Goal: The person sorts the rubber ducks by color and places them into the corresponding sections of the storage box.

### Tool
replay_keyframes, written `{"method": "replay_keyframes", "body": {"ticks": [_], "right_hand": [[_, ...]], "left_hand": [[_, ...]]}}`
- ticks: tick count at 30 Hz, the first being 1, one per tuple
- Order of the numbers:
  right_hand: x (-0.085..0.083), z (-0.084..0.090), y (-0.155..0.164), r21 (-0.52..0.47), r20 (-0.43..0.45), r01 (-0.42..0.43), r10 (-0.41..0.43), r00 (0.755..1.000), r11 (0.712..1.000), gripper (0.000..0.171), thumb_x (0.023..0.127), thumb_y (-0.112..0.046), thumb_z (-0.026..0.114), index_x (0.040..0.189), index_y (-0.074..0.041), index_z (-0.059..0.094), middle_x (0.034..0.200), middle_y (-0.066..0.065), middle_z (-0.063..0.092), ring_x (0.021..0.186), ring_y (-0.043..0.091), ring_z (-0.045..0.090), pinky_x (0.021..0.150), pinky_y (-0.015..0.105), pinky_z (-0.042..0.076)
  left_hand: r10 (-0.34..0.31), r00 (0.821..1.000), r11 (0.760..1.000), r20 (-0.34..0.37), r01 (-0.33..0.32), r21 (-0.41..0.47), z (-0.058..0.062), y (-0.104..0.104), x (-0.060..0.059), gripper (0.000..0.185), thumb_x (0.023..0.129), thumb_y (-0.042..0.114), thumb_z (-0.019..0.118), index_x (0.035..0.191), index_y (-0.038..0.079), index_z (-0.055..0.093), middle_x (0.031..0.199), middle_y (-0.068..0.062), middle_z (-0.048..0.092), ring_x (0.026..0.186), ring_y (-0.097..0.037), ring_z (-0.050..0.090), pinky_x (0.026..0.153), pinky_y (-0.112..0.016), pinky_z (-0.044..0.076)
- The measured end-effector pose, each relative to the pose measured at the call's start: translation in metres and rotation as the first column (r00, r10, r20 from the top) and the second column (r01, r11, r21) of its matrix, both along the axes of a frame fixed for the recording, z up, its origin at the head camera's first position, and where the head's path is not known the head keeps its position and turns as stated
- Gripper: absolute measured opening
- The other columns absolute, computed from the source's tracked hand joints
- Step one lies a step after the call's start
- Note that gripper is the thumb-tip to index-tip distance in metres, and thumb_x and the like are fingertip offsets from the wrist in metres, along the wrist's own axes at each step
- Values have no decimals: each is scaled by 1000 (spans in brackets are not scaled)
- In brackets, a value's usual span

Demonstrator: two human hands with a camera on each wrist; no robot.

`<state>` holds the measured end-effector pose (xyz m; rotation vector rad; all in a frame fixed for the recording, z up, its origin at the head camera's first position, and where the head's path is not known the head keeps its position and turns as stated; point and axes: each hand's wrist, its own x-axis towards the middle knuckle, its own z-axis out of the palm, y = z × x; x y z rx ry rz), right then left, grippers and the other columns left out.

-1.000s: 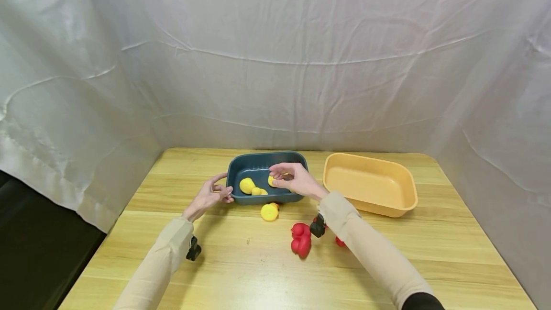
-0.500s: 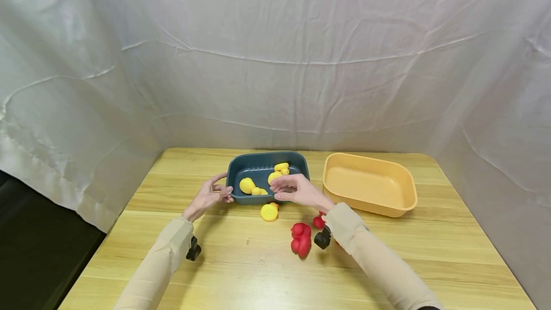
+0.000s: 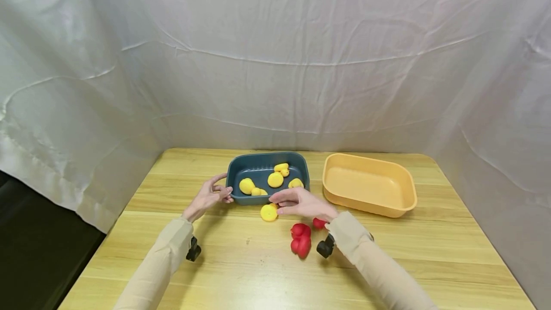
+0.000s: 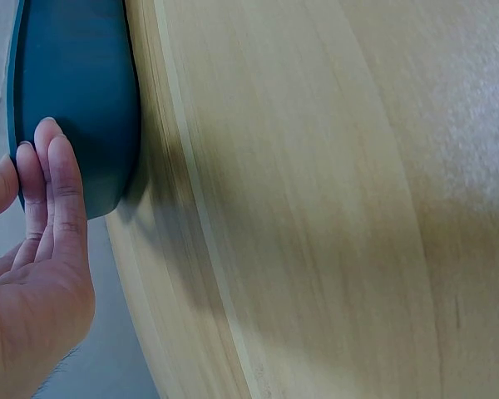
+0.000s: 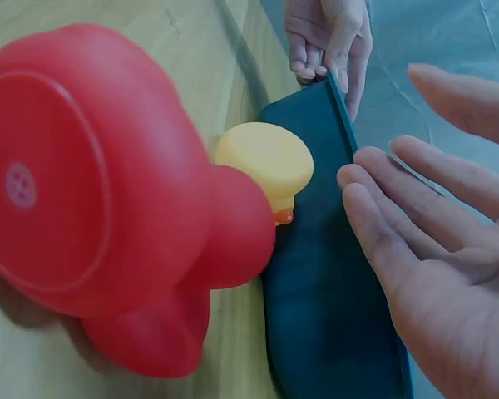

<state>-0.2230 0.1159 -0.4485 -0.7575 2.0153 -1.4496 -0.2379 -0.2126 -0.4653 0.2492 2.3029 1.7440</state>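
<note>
My left hand grips the left end of a dark blue bin, fingers along its outer wall and thumb at the rim. Several yellow rubber ducks lie inside, among them one duck near the middle. My right hand holds nothing, its fingers extended over the bin's near rim. Just by its fingertips, a yellow rubber duck lies on its side on the table, its base toward me. In the right wrist view this duck is against the bin's wall, with a red rubber duck large in front.
A yellow-orange bin stands on the wooden table to the right. Red rubber ducks lie in front of my right hand, another partly under its wrist. Pale cloth hangs behind the table.
My right hand has let go of a yellow duck in the blue bin and drawn back toward me, over the near rim to the duck outside. My left hand has stayed put.
</note>
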Motion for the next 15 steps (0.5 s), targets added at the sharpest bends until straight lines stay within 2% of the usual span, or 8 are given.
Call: {"method": "replay_keyframes", "body": {"ticks": [6,15], "right_hand": [[3,-5,2,38,-48,-57,59,997,998,53,96,-16,69,144,-1,53,149,19,53,140,34,50,119,48,41],[3,-10,4,76,-34,-86,88,996,993,58,96,-19,69,148,-1,48,154,13,49,146,31,42,123,48,35]], "left_hand": [[1,1000,1000,4,-1,-1,0,0,0,66,101,6,57,155,-9,22,94,-20,71,79,-17,72,86,-45,63],[-3,1000,1000,2,3,7,-1,0,0,67,101,7,58,155,-9,21,93,-18,71,77,-13,71,87,-46,63]]}}
